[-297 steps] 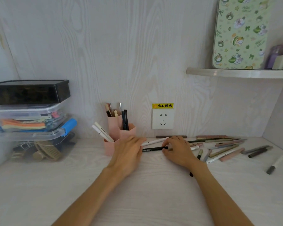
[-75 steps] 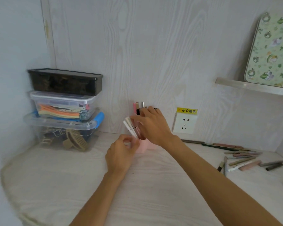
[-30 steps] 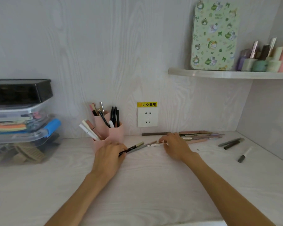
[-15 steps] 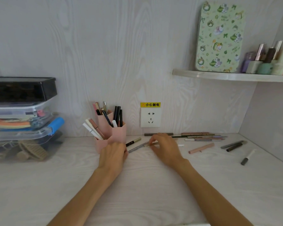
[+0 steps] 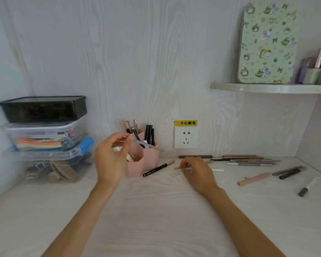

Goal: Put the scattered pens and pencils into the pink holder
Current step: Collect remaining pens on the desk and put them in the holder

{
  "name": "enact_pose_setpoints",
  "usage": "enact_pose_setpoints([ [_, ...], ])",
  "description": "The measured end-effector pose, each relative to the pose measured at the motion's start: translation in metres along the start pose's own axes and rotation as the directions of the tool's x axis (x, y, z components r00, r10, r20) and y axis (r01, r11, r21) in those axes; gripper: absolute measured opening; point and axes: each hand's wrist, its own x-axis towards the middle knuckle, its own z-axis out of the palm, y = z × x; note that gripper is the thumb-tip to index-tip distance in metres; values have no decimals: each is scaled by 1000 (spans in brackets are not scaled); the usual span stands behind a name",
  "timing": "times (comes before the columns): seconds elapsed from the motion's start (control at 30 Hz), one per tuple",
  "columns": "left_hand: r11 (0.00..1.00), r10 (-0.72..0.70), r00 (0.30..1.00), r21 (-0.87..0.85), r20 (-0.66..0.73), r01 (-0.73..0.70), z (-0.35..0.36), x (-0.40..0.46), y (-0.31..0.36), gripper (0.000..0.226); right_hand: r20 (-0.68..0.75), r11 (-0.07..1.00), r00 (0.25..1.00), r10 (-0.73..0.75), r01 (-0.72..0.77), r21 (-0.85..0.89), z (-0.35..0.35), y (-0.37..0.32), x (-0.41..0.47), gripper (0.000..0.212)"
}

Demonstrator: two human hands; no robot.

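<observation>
The likeliest slip is at the pink holder (image 5: 143, 162), which stands at the back edge of the worktop (image 5: 156, 210), left of its middle, already crowded with pens. The left hand (image 5: 110, 160) is raised just in front of it, pinching a thin grey pen (image 5: 146, 145) between thumb and fingertips; the pen is blurred and lies almost level across the holder's top, so it could catch on the standing pens or tip out over the rim if released at that angle. A knock from the hand could also shove the light holder. The black pen (image 5: 158, 168) lies with one end against the holder's base and could roll if nudged.

The right hand (image 5: 195, 171) rests palm-down on the worktop near the back edge, fingers curled on a gold-tan pen (image 5: 180, 166); whether it is lifted I cannot tell. More pens (image 5: 248, 161) lie along the back edge toward the right corner, well apart from the holder
</observation>
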Motion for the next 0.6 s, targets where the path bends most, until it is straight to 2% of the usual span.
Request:
enact_pose_setpoints([
  [0.1, 997, 70, 991, -29, -111, -74, -11, 29, 14, 2, -2, 1000, 1000, -10, 10, -5, 0, -2, -1, 11],
  [0.2, 976, 209, 957, 103, -202, -192, -18, 59, 27, 16, -9, 1000, 1000, -12, 12, -4, 0, -1, -1, 10],
  [0.27, 945, 290, 936, 213, -198, -247, -17, 75, 35, 19, -7, 1000, 1000, -14, 14, -3, 1, -1, -2, 9],
  [0.4, 871, 319, 947, 402, -29, -281, 0, 95, 32, 21, 5, 1000, 1000, -12, 12, -1, 2, 1, -2, 8],
  [0.5, 836, 256, 960, 474, 109, -277, 16, 96, 17, 26, 12, 1000, 1000, -7, 7, 4, 2, 2, -1, 9],
  [0.6, 795, 201, 960, 540, 197, -277, 29, 88, -2, 20, 19, 1000, 1000, -5, 4, 13, 2, 2, 0, 9],
])
